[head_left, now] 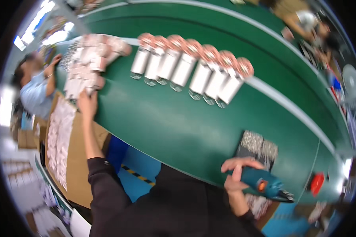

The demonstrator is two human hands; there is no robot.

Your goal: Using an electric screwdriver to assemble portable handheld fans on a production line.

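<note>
Green tabletop (154,118) runs between both hands and well beyond them. Brown carton (81,158), pale pieces inside, on the body side of the left hand. Row of seven white units (183,71) beyond the left hand and to its right: copper-pink round heads at the far end, shiny near ends. Heap of white-and-pink pieces (85,67) just beyond the left hand, packed close, blurred. Left hand (87,103): fingers partly bent at the heap's near edge; cannot tell if closed on a piece. Right hand (239,173): fingers wrapped round the rear of a teal power tool (271,185). Tool held sideways, orange patch on its body, dark narrow nose pointing off to the hand's right. Dark tray (245,152) with silvery, finely ridged patches just beyond the right hand. Red object (317,183) farther right, blurred.
</note>
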